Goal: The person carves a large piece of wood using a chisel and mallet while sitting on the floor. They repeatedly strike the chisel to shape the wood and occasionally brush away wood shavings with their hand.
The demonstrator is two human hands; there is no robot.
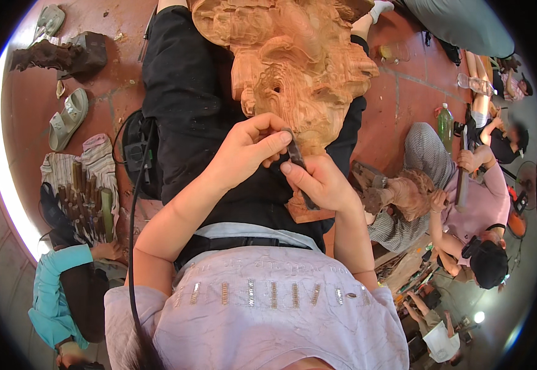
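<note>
A large reddish-brown wood carving (305, 68), cut with deep folds and ridges, lies between my black-trousered legs. Just over its near end, both hands hold a narrow dark strip (295, 153) that looks like folded sandpaper. My left hand (253, 151) pinches the strip's far end between thumb and fingers. Lower down, my right hand (323, 182) grips it with the thumb pressed on top, and the near end sticks out below. The fingers under the strip are partly hidden. I cannot tell whether it touches the carving.
On the left, a cloth roll (105, 163) holds several wooden-handled tools, near a sandal (69, 120) and a dark wood piece (86, 55). A black cable (134, 246) runs beside me. To the right, a person in pink (484, 197) handles another carving (407, 194); a green bottle (445, 126) stands nearby.
</note>
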